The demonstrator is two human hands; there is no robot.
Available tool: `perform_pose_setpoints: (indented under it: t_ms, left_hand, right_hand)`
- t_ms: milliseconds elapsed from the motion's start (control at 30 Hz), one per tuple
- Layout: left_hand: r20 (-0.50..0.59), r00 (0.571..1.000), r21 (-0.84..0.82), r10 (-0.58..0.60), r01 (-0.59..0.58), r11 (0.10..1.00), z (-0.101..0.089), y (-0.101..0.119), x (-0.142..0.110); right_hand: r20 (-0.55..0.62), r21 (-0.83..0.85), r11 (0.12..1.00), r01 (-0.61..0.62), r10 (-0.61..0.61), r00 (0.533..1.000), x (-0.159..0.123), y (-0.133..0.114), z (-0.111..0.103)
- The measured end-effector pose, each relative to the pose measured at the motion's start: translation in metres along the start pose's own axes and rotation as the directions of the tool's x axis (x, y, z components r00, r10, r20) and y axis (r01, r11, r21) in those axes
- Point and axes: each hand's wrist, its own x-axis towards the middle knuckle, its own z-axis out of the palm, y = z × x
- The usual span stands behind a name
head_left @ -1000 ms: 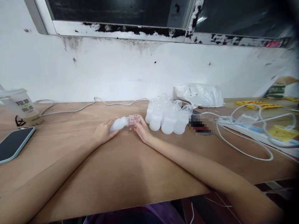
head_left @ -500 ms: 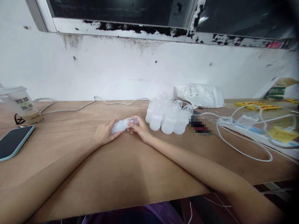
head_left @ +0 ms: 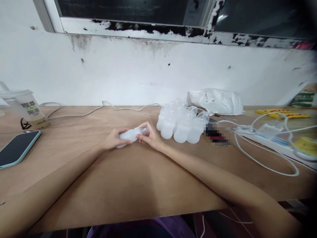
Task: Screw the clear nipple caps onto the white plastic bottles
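Note:
A small white plastic bottle (head_left: 128, 135) lies sideways just above the wooden table (head_left: 138, 185). My left hand (head_left: 112, 139) is wrapped round its body. My right hand (head_left: 151, 138) pinches the clear cap (head_left: 144, 130) at the bottle's right end. A cluster of several white bottles with clear caps (head_left: 182, 124) stands just to the right of my right hand.
A phone (head_left: 17, 148) and a plastic drink cup (head_left: 28, 110) sit at the far left. A white cable (head_left: 104, 107) runs along the wall. A clear plastic bag (head_left: 216, 101), a power strip with looped white cords (head_left: 269, 140) and yellow items (head_left: 279, 114) fill the right side.
My right hand has closed onto the clear cap at the bottle's end, and both hands with the bottle have shifted slightly. The view has moved a little.

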Motion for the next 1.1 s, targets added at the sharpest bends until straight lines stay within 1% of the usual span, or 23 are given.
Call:
perform_pose_setpoints:
  t_ms: [133,200,233,267,333,400,433,467,500,533,567,600,633,667,700,733,767,833,900,1000,1100]
  left_hand:
    - [0.067,0.997,-0.142,-0.049,0.058,0.988,-0.002,-0.003,0.0]
    - [0.094,0.994,-0.155,-0.062,0.076,0.985,-0.002,-0.005,0.001]
    - [0.094,0.994,-0.152,-0.056,0.07,0.986,-0.001,-0.006,0.003]
    - [0.074,0.996,-0.146,-0.04,0.05,0.988,0.0,-0.006,0.004]
    - [-0.006,1.0,-0.143,0.004,-0.004,0.99,0.006,-0.008,0.008]
    - [-0.077,0.997,-0.156,0.023,-0.035,0.987,0.014,-0.011,0.013]
    - [-0.1,0.995,-0.158,0.021,-0.036,0.987,0.017,-0.014,0.015]
    - [-0.119,0.993,-0.154,0.016,-0.034,0.988,0.021,-0.018,0.018]
    - [-0.148,0.989,-0.14,0.013,-0.034,0.99,0.023,-0.022,0.021]
    - [-0.187,0.982,-0.126,0.015,-0.039,0.991,0.025,-0.027,0.024]
    - [-0.22,0.975,-0.121,0.027,-0.055,0.991,0.026,-0.033,0.027]
    - [-0.238,0.97,-0.132,0.045,-0.079,0.988,0.027,-0.037,0.031]
    - [-0.233,0.97,-0.16,0.063,-0.103,0.982,0.028,-0.041,0.035]
    - [-0.219,0.973,-0.193,0.075,-0.119,0.974,0.028,-0.044,0.04]
    - [-0.198,0.977,-0.226,0.085,-0.13,0.965,0.029,-0.045,0.045]
    - [-0.18,0.979,-0.253,0.09,-0.135,0.958,0.031,-0.045,0.051]
    - [-0.169,0.981,-0.27,0.095,-0.139,0.953,0.034,-0.043,0.057]
    - [-0.169,0.98,-0.282,0.11,-0.154,0.947,0.042,-0.038,0.069]
    - [-0.169,0.979,-0.271,0.116,-0.159,0.949,0.052,-0.03,0.081]
    - [-0.141,0.981,-0.247,0.135,-0.167,0.955,0.068,-0.019,0.092]
    - [-0.099,0.978,-0.262,0.183,-0.203,0.943,0.078,-0.013,0.098]
  right_hand:
    - [0.017,0.004,1.0,0.002,-0.002,1.0,0.0,-0.001,-0.001]
    - [-0.006,0.011,1.0,-0.005,0.005,1.0,0.0,0.0,0.002]
    - [-0.036,0.02,1.0,-0.003,0.004,0.999,0.001,0.002,0.003]
    - [-0.07,0.033,0.999,0.003,-0.001,0.998,0.002,0.004,0.005]
    - [-0.108,0.061,0.998,0.002,0.005,0.994,0.004,0.01,0.009]
    - [-0.078,0.04,0.998,-0.047,0.05,0.996,0.007,0.016,0.012]
    - [-0.056,-0.016,0.997,-0.076,0.075,0.996,0.007,0.018,0.012]
    - [-0.056,-0.111,0.99,-0.089,0.083,0.995,0.007,0.018,0.013]
    - [-0.075,-0.239,0.968,-0.076,0.06,0.995,0.005,0.018,0.014]
    - [-0.081,-0.382,0.923,-0.036,0.005,0.997,0.003,0.016,0.015]
    - [-0.044,-0.516,0.856,0.032,-0.064,0.997,-0.001,0.013,0.016]
    - [0.047,-0.619,0.775,0.127,-0.124,0.991,-0.004,0.01,0.018]
    - [0.182,-0.675,0.699,0.238,-0.155,0.971,-0.008,0.006,0.021]
    - [0.324,-0.686,0.641,0.345,-0.156,0.933,-0.011,0.003,0.024]
    - [0.434,-0.675,0.604,0.425,-0.141,0.89,-0.014,0.0,0.026]
    - [0.497,-0.664,0.583,0.469,-0.124,0.859,-0.016,-0.003,0.029]
    - [0.518,-0.665,0.571,0.481,-0.111,0.848,-0.017,-0.004,0.031]
    - [0.49,-0.686,0.569,0.453,-0.098,0.866,-0.018,-0.006,0.033]
    - [0.484,-0.678,0.588,0.441,-0.093,0.87,-0.017,-0.006,0.033]
    - [0.513,-0.634,0.624,0.457,-0.104,0.852,-0.016,-0.006,0.03]
    - [0.524,-0.61,0.645,0.461,-0.108,0.845,-0.016,-0.005,0.029]
